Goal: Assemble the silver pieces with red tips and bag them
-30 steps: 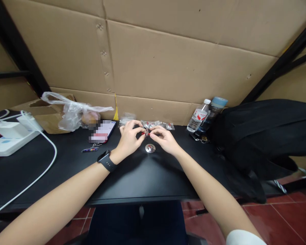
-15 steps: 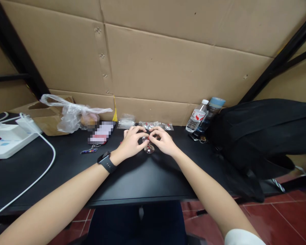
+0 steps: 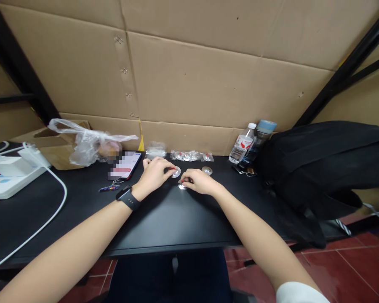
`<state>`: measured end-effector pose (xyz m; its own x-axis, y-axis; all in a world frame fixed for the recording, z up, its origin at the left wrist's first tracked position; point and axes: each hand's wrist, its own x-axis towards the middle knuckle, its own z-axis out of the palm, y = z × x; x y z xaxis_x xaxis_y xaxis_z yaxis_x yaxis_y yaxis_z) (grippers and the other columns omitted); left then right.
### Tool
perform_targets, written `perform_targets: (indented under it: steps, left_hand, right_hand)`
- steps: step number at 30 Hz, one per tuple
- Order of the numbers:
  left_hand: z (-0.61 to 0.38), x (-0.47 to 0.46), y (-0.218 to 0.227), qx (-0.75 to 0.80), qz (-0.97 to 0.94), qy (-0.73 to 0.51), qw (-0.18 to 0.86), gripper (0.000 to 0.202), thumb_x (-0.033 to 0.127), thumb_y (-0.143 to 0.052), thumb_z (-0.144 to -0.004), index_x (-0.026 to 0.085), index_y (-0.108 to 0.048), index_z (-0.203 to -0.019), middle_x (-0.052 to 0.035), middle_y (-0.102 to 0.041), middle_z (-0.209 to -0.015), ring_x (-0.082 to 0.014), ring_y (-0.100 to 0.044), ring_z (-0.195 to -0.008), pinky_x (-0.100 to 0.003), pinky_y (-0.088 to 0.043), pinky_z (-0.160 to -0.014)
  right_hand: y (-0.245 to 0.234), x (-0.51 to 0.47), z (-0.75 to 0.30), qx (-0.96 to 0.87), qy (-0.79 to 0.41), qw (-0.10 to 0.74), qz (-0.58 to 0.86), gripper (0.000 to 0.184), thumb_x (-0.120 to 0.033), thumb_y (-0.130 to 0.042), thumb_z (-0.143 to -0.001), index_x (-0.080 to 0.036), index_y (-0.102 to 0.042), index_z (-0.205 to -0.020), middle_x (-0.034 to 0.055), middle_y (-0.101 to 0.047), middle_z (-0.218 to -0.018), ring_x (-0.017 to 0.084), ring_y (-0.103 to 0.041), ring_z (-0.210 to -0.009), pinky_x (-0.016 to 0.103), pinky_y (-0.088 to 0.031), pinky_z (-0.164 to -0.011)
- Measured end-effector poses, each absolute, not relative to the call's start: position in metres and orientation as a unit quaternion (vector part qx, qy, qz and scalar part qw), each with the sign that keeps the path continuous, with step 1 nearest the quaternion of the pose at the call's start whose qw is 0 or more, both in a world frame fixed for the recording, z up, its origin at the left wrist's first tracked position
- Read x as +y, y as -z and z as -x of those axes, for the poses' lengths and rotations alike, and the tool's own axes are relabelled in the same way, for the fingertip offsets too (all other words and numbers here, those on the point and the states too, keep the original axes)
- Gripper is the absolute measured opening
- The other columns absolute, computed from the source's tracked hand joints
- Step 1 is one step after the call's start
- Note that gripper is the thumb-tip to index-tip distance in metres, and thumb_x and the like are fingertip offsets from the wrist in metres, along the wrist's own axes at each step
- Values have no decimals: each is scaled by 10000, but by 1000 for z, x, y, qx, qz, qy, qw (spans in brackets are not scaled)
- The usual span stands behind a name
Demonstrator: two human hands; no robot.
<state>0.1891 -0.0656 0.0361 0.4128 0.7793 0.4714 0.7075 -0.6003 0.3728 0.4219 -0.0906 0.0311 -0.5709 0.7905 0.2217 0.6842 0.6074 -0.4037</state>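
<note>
My left hand [image 3: 158,170] pinches a small round silver disc [image 3: 177,172] by its left edge, with a bit of red at the fingertips. To its right, my right hand [image 3: 197,181] has its fingers closed on a second silver disc [image 3: 182,187], low over the black table; the fingers partly cover it. Another silver disc [image 3: 206,170] lies on the table just behind my right hand. Farther back, several similar discs with red marks sit in clear plastic bags [image 3: 185,156], and one more is in its own small bag [image 3: 207,157].
A stack of clear bags [image 3: 156,150] and a phone [image 3: 126,166] lie left of the discs. Farther left are a knotted plastic bag [image 3: 85,147] and a white power strip [image 3: 15,176] with a cable. Bottles [image 3: 241,145] and a black backpack [image 3: 318,168] stand right, before a cardboard wall [image 3: 192,84].
My hands have moved apart from the pinch they shared. The left keeps one disc, while the right has come down onto the disc on the table. The disc behind my right hand now shows.
</note>
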Motion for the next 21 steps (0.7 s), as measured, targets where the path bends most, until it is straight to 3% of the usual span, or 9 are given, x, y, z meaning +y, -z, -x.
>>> perform_targets:
  steps: [3, 9, 12, 15, 18, 21]
  left_hand:
    - [-190, -67, -39, 458, -829, -311, 72, 187, 391, -618, -950, 298, -779, -930, -24, -791, -1039, -266, -617, -1071, -429, -271, -938]
    - [-190, -65, -41, 467, -802, -329, 174, 215, 436, -634, -913, 281, -780, -939, -5, -803, -967, -233, -704, -921, -412, -368, -955]
    - [-194, -62, -35, 455, -773, -370, 242, 251, 474, -658, -880, 262, -774, -947, -19, -802, -971, -237, -724, -933, -381, -447, -938]
    - [-199, -63, -29, 442, -754, -396, 282, 271, 483, -657, -874, 246, -765, -949, -38, -801, -962, -241, -733, -965, -360, -491, -934]
    - [-203, -68, -29, 440, -758, -393, 277, 232, 459, -664, -876, 255, -760, -930, -24, -801, -959, -233, -740, -966, -355, -498, -948]
    - [-204, -73, -32, 445, -778, -368, 249, 195, 435, -652, -889, 275, -761, -917, 1, -801, -957, -226, -743, -969, -366, -482, -968]
  right_hand:
    - [-32, -88, -422, -855, -151, 222, 443, 77, -160, -663, -896, -187, -735, -892, 23, -704, -830, 127, -611, -715, 240, -426, -708]
    - [-39, -84, -420, -737, -242, 419, 471, 138, -299, -663, -905, -178, -729, -892, 53, -767, -891, 172, -696, -807, 288, -514, -785]
    - [-35, -82, -414, -698, -308, 474, 439, 170, -348, -687, -884, -180, -712, -892, 60, -764, -898, 189, -721, -837, 321, -557, -821]
    - [-28, -83, -408, -673, -345, 490, 433, 220, -398, -728, -844, -183, -697, -881, 75, -738, -1021, 188, -723, -841, 278, -583, -682]
    - [-24, -86, -405, -637, -383, 493, 452, 287, -444, -751, -818, -183, -663, -898, 97, -670, -1227, 183, -739, -826, 197, -526, -488]
    - [-25, -89, -405, -604, -465, 477, 438, 305, -445, -754, -835, -188, -629, -940, 92, -673, -1186, 176, -761, -773, 190, -545, -491]
